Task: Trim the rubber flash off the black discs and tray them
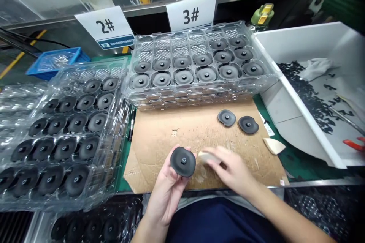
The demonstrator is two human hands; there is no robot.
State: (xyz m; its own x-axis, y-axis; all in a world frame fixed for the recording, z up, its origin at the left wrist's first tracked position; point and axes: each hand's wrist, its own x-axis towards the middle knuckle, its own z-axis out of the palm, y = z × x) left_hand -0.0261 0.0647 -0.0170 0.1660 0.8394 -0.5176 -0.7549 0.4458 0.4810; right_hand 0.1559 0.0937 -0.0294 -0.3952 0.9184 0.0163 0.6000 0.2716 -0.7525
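Observation:
My left hand (168, 188) grips a round black disc (183, 161) with a small hub in its middle, held up over the front edge of a cardboard sheet (159, 133). My right hand (228, 169) is blurred by motion and pinches a small pale wedge-shaped piece (204, 157) right beside the disc. Two more black discs (227, 117) (248, 125) lie loose on the cardboard, farther back and to the right. Another pale wedge (273, 145) rests at the cardboard's right edge.
A clear tray stack (199, 83) partly filled with discs stands behind the cardboard under a "3#" sign (191, 13). A second stack (116, 121) sits left, near a "2#" sign (110, 26). A white bin (299, 121) with small black scraps is at right. A blue basket (54, 60) is far left.

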